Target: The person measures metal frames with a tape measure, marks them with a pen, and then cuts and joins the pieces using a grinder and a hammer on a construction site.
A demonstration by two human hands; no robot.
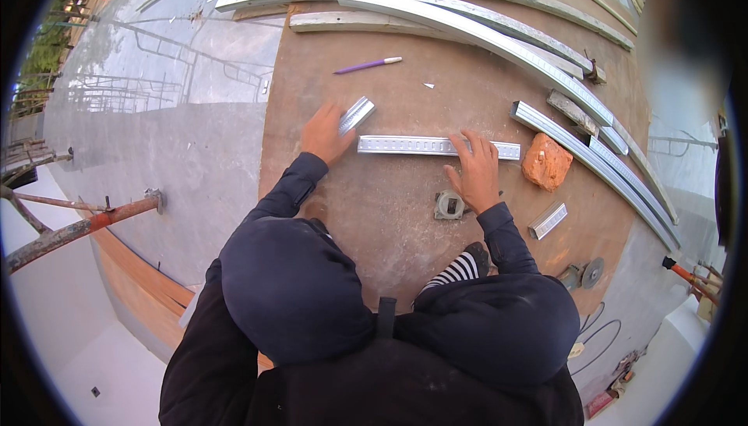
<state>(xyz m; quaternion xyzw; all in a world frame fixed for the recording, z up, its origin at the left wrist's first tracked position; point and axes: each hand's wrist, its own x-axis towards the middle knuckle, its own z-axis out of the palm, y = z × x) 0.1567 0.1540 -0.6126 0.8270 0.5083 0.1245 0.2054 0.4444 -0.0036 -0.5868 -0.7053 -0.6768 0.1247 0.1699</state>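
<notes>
One short metal channel point(358, 116) gripped in left hand point(323, 134); right hand point(478, 169), fingers spread loosely, rests over slotted strip point(405, 145); best keep strip flat, fingertips off ends.

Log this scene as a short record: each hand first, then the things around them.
Left hand: gripping a short metal piece
Right hand: fingers on the slotted metal strip, toward its right end
Beside right hand: boxy device, likely a tape measure
Right of strip: orange block
Beyond hands: purple pen
Near right knee: grinder with disc
</notes>
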